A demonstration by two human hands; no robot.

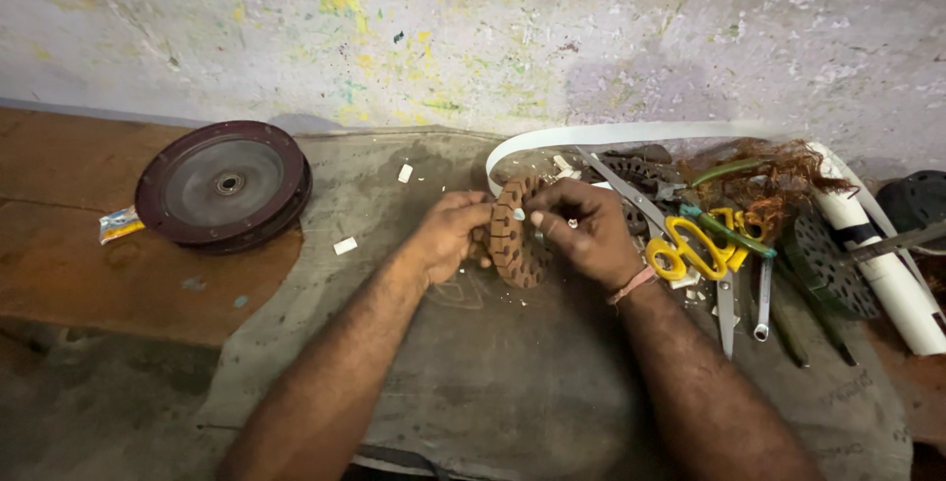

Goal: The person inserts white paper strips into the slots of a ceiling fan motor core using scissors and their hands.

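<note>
Both hands pinch a brown slotted round metal core (pixel 514 235) w/ a white paper slip (pixel 518 213) at its rim, above the grey cloth-covered bench (pixel 493 382).
Right hand (pixel 581 233) fingers (pixel 548 217) clamped on slip, left hand (pixel 448 235) gripping core edge; slip could tear or slot edges nick skin. Yellow-handled scissors (pixel 702 249) lie near.

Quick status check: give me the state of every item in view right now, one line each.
Left hand: gripping the slotted round core on its left side.
Right hand: pinching at the core's upper rim.
Slotted round core: held on edge above the cloth, between both hands.
Yellow-handled scissors: lying on the cloth, not held.
Dark red disc cover: lying flat on the bench, untouched.
White strip: curved loosely behind the hands.
Wrench: lying flat, unused.
</note>
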